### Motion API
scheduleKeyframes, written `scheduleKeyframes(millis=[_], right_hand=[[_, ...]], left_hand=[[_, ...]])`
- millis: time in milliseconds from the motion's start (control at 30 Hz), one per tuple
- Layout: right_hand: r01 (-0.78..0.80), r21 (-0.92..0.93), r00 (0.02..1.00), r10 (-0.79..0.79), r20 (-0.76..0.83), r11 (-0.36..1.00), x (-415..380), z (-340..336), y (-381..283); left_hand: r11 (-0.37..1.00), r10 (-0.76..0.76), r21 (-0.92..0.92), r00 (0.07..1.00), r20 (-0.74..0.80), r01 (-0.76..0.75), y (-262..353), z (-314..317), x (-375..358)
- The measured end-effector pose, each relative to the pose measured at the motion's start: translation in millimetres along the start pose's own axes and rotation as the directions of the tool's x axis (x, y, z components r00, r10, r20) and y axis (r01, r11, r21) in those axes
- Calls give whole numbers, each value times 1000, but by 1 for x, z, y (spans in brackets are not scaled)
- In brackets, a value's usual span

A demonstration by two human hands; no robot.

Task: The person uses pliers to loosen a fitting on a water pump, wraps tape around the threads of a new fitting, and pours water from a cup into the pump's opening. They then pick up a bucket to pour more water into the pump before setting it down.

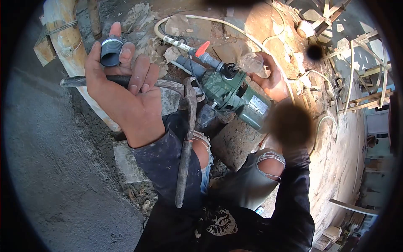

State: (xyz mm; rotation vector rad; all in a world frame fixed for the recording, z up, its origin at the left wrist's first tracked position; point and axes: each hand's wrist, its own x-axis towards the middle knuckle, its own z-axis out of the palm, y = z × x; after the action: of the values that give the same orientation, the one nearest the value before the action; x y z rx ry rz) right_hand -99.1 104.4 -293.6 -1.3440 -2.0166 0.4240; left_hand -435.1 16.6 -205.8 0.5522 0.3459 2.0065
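Observation:
My left hand (130, 90) is closed around one handle of a pair of pliers (185, 161), whose handles are spread wide. The same hand pinches a grey threaded pipe fitting (111, 54) between thumb and fingers. A clear plastic cup (251, 63) is in my right hand (273, 80), tilted with its mouth close to the dark opening (229, 71) on top of a green water pump (220, 88). A grey pipe (195, 66) with a red-handled valve (202, 48) runs into the pump. A dark blurred spot covers my right wrist.
A pale hose (218, 19) curves behind the pump. Wooden poles (63, 38) stand at the left beside grey concrete floor (58, 168). Bricks and rubble lie around the pump. A bucket (305, 29) and bamboo framing (369, 67) are at the upper right.

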Motion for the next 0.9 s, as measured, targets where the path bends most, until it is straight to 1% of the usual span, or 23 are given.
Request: scheduleKeyframes(millis=[67, 100, 167, 300, 367, 400, 467, 600, 667, 900], right_hand=[[-100, -37, 994, 102, 50, 994, -3, -4, -12], [-98, -42, 993, 100, 55, 994, -3, -5, -16], [-10, -165, 999, 15, 30, 986, -3, -7, -24], [-24, -198, 999, 31, 34, 980, -1, -8, -31], [-8, -264, 1000, 13, 17, 964, 0, -9, -30], [-6, -264, 1000, 12, 20, 965, 0, -10, -27], [45, -290, 999, -41, 20, 956, 2, -12, -21], [39, -305, 999, -32, 27, 952, 5, -16, -21], [105, -363, 995, -97, 39, 926, 7, -19, -24], [134, -403, 991, -126, 47, 905, 9, -25, -38]], left_hand=[[1000, 2, -22, 1000, -6, -2, 3, 0, -2], [999, 0, -32, 1000, -10, -1, 3, 1, -2], [999, -1, -51, 1000, -24, -1, 2, 3, -3], [997, 3, -81, 1000, -30, -6, 1, 2, -6], [996, 4, -91, 1000, -27, -7, 1, 2, -7], [995, 4, -103, 1000, -18, -5, 1, 2, -7], [995, 0, -104, 1000, -14, -2, 0, 1, -6], [996, -13, -85, 1000, -12, 12, 3, 3, -7], [997, -9, -81, 1000, -13, 8, 1, 3, -7], [997, -14, -79, 1000, 26, 16, 1, 0, -6]])
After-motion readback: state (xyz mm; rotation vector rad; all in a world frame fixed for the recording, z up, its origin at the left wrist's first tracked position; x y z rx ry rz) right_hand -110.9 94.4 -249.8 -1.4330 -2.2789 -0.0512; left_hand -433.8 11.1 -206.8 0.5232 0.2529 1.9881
